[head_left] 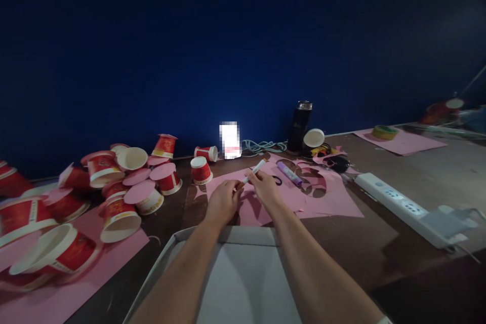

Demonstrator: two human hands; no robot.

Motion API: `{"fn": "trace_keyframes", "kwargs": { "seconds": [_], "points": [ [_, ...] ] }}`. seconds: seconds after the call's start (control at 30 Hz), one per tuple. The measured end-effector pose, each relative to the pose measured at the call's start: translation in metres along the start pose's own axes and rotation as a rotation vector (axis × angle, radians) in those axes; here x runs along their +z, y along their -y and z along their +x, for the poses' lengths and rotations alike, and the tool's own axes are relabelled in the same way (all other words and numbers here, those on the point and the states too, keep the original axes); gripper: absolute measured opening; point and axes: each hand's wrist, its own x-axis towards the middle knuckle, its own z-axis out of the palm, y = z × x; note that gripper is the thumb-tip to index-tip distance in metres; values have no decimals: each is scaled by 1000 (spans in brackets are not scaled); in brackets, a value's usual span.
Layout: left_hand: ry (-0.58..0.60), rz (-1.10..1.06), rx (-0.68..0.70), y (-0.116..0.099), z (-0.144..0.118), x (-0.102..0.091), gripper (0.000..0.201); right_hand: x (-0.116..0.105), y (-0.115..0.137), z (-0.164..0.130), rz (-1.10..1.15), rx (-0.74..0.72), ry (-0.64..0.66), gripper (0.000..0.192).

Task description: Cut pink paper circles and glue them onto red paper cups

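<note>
Marker (253,170) pinched in right hand (266,187) | left hand (225,201) gripped its lower end over pink paper (326,202) | advice: pull straight, steady, clear of cups (146,197).

Cups (114,187) piled along the table's (417,162) left edge, some on paper sheets. Cut paper sheet (322,202) at table centre, glue stick (289,173) on it; flask (299,125) behind, against the back edge. Power strip (395,200) right of the sheet; open box (243,273) at the near edge.
</note>
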Motion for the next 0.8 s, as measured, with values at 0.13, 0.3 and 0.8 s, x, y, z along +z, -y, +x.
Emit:
{"fn": "trace_keyframes", "kwargs": {
  "seconds": [0.13,0.3,0.8],
  "points": [
    [83,35,-57,0,1,1,27,3,3,-4,-16,-1,-13,40],
    [74,121,-69,-9,5,0,34,13,6,-8,43,78,-132,43],
    [181,357,-426,41,-2,-44,23,7,5,4,441,144,-329,45]
  ]
}}
